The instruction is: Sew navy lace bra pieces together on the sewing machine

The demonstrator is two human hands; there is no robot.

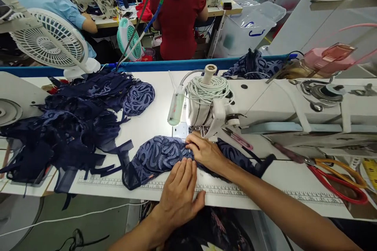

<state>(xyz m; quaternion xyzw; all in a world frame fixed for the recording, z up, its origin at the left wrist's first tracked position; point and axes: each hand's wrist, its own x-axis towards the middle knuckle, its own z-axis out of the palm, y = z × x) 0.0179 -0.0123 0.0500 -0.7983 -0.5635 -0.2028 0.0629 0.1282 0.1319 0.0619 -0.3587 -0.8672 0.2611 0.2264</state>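
A navy lace bra [160,156] lies across the machine bed, its middle at the needle area of a white sewing machine [203,106]. My left hand [181,188] rests on its near edge, fingers stretched out flat and thumb apart. Just under the presser foot area, my right hand [203,150] has its fingers curled and pinched on the fabric. The bra's other cup [235,155] extends to the right, partly behind my right wrist. The needle itself is hidden. Pink-handled thread snips [240,139] lie right of the machine head.
Navy lace pieces [73,125] are heaped on the left. Orange-and-red-handled scissors [332,176] lie at right beside a yellow tape measure [369,170]. A printed ruler [235,192] runs along the front edge. A fan [50,39] stands behind; two people sit beyond.
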